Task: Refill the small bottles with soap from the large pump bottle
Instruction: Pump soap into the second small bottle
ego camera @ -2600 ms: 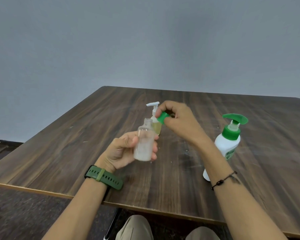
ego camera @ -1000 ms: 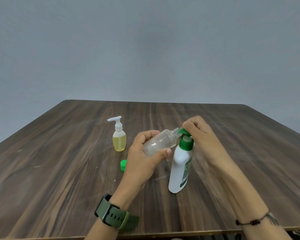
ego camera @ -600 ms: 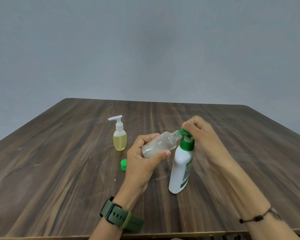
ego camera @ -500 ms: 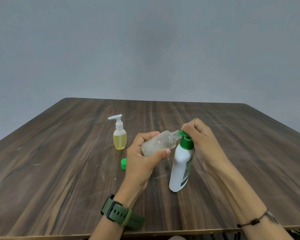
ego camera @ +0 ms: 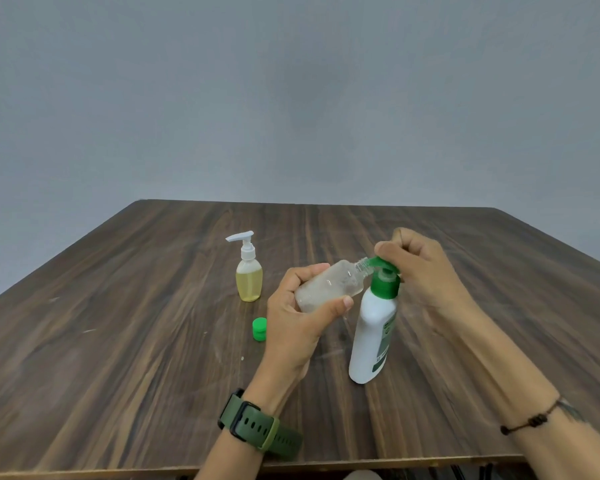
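Observation:
My left hand [ego camera: 297, 327] grips a small clear bottle [ego camera: 329, 287], uncapped and tilted on its side with its open neck against the green spout of the large white pump bottle [ego camera: 373, 336]. That large bottle stands upright on the table. My right hand [ego camera: 420, 271] sits over its green pump head [ego camera: 383, 271], fingers curled round the top. The small bottle's green cap [ego camera: 259, 329] lies on the table to the left of my left hand. A second small bottle [ego camera: 248, 273] with yellow soap and a white pump stands further back left.
A dark wooden table [ego camera: 118, 341] carries everything; its near edge runs just under my wrists. A plain grey wall rises behind it. A green watch is on my left wrist and a black cord on my right.
2.6 s ago my right hand held the green cap; since then the cap went onto the table and the small bottle was tipped to the spout. In the last second the pump head rose and sank slightly.

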